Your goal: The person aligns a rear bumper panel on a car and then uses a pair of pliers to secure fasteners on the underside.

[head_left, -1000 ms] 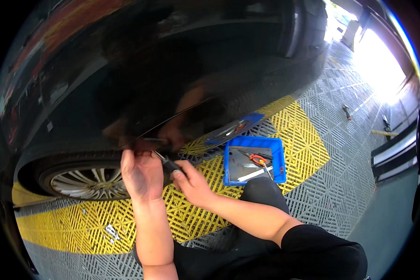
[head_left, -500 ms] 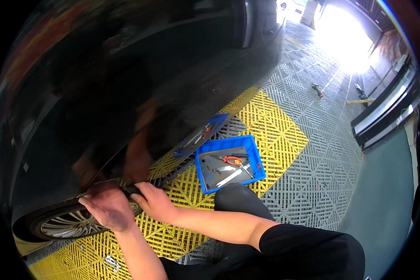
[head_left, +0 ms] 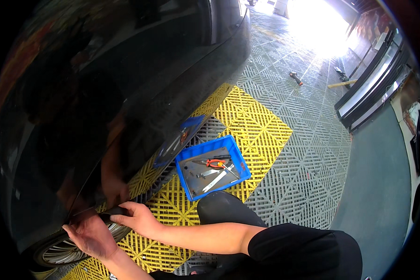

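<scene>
A dark, glossy car body [head_left: 140,98] fills the left side, with a spoked wheel [head_left: 63,252] beneath its arch. My left hand [head_left: 94,237] is at the arch's lower edge, palm toward me and thumb stretched out. Its fingertips are hidden at the panel edge, and no object shows in the palm. Just to the right, my right hand [head_left: 140,221] pinches a black trim piece [head_left: 108,217] at the arch edge between thumb and fingers. The far end of that trim is out of sight behind my left hand.
Near my knee [head_left: 228,208], a blue tray [head_left: 241,164] contains orange-handled pliers [head_left: 215,163], a pale flat pry tool [head_left: 214,181] and other tools. A screwdriver-like tool [head_left: 296,78] lies on the grey grid floor [head_left: 308,154]. Long black-and-silver panels [head_left: 373,84] are at right.
The view has shifted, so the tray and floor appear farther left. Both hands sit lower and farther left in the picture, still at the wheel arch edge.
</scene>
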{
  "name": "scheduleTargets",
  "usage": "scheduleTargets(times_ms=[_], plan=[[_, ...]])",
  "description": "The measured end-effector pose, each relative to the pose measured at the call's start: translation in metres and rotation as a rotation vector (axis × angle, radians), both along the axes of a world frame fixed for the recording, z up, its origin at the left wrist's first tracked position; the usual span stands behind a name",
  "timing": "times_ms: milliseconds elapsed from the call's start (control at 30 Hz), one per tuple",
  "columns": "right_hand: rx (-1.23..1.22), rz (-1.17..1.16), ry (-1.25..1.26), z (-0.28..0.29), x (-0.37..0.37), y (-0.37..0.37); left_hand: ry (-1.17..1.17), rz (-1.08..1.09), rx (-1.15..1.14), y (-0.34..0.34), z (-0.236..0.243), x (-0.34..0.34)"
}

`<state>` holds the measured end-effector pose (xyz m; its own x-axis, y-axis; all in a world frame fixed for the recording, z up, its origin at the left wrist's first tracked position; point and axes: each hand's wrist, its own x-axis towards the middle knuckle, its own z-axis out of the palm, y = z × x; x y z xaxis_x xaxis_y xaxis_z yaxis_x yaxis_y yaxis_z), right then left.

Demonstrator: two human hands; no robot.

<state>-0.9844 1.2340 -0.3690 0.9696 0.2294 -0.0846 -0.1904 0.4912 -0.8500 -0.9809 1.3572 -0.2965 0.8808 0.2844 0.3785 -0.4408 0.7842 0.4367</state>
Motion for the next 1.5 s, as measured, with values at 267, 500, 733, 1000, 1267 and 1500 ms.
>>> scheduleTargets(times_ms=[267, 500, 733, 1000, 1267, 1500], plan=[[0.392, 0.330, 0.233, -0.011, 0.013, -0.016, -0.066, -0.296, -0.061, 0.024, -0.006, 0.002], [0.567, 0.382, 0.282, -0.015, 0.016, -0.018, 0.006, -0.132, -0.005, 0.024, -0.013, 0.002], [0.556, 0.366, 0.265, -0.021, 0.016, -0.012, -0.010, -0.002, 0.216, 0.022, -0.018, 0.003], [0.546, 0.408, 0.335, -0.012, 0.001, -0.014, 0.142, 0.298, 0.313, 0.030, -0.033, 0.004], [0.533, 0.381, 0.329, -0.013, 0.008, -0.023, 0.170, 0.365, 0.286, 0.019, -0.031, 0.006], [0.513, 0.360, 0.340, -0.013, 0.007, -0.025, 0.175, 0.342, 0.230, 0.025, -0.031, 0.005]])
